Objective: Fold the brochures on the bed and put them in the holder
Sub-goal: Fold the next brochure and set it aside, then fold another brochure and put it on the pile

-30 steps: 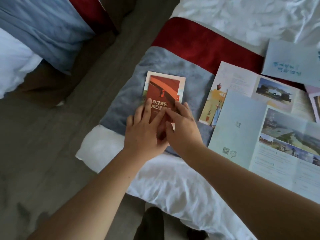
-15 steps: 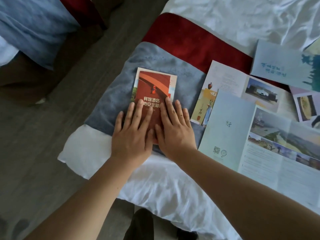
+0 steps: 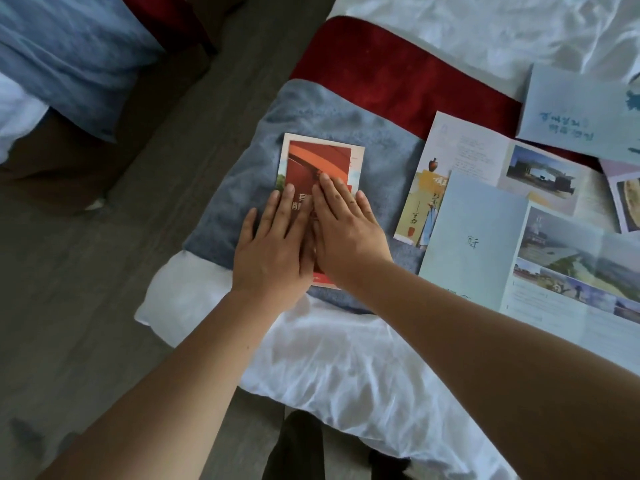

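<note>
My right hand [image 3: 346, 233] had slid further up the folded red brochure [image 3: 322, 157] and partly over my left hand [image 3: 273, 251], both flat with straight fingers, pressing it onto the grey throw [image 3: 332, 116] at the corner of the bed [image 3: 329, 358].

left hand [image 3: 273, 251] flat, right hand [image 3: 346, 233] flat, side by side, fingers straight

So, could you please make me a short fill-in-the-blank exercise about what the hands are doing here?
1. The left hand and right hand press flat on a folded brochure whose cover is ____.
2. It lies on a blanket coloured ____.
3. The unfolded pale-blue leaflet lies to the hands' ____.
Missing words: red; grey; right.
</note>
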Tool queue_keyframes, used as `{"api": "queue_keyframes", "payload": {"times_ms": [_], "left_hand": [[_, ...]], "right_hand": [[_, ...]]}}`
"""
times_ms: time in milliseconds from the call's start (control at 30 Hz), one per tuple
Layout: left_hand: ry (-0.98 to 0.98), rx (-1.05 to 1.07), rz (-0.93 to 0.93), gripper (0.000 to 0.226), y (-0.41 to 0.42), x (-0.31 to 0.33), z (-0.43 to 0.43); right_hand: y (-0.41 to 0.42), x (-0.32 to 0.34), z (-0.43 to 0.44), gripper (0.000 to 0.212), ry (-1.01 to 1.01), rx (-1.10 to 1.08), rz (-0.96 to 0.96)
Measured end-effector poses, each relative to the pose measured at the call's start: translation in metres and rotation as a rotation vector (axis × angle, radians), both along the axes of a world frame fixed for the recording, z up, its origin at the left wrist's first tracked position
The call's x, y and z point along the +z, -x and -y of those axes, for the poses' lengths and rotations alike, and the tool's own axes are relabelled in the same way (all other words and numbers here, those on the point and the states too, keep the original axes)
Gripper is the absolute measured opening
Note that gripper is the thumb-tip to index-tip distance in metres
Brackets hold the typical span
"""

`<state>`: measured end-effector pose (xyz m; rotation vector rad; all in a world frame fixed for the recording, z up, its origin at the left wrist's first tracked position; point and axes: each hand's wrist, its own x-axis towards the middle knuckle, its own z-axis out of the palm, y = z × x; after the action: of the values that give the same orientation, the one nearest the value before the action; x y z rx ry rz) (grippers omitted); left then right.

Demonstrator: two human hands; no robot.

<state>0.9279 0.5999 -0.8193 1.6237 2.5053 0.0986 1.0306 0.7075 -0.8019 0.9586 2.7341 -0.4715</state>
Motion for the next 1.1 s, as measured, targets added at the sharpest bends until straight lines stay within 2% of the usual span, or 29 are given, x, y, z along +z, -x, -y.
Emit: {"api": "queue_keyframes", "payload": {"times_ms": [267,433,567,733,833,900,1000,1100], "left_hand": [[-0.037,0.000,0.000,0.059,-0.002,-0.018,0.006],[0.015,-0.037,-0.030,0.063,-0.001,-0.010,0.005],[0.089,-0.016,-0.002,0.062,-0.005,0.010,-0.005],[0.007,-0.091,0.049,0.066,-0.025,0.043,-0.028],[-0.024,-0.142,0.105,0.058,-0.065,0.057,-0.045],[-0.005,-0.174,0.163,0.057,-0.095,0.061,-0.056],[0.051,-0.224,0.252,0.069,-0.145,0.060,-0.068],[0.185,-0.206,0.247,0.079,-0.195,0.050,-0.076]], "right_hand": [[-0.004,-0.010,0.002,0.063,-0.014,0.035,0.067],[0.005,0.001,0.002,0.069,0.082,-0.024,0.124],[-0.015,0.025,-0.007,0.078,0.116,-0.079,0.086],[-0.094,0.041,-0.025,0.069,0.103,-0.231,0.088],[-0.160,0.040,-0.034,0.065,0.091,-0.314,0.139],[-0.201,0.041,-0.039,0.066,0.092,-0.384,0.147],[-0.262,0.044,-0.044,0.068,0.087,-0.466,0.152],[-0.323,0.044,-0.045,0.067,0.063,-0.506,0.196]]}}
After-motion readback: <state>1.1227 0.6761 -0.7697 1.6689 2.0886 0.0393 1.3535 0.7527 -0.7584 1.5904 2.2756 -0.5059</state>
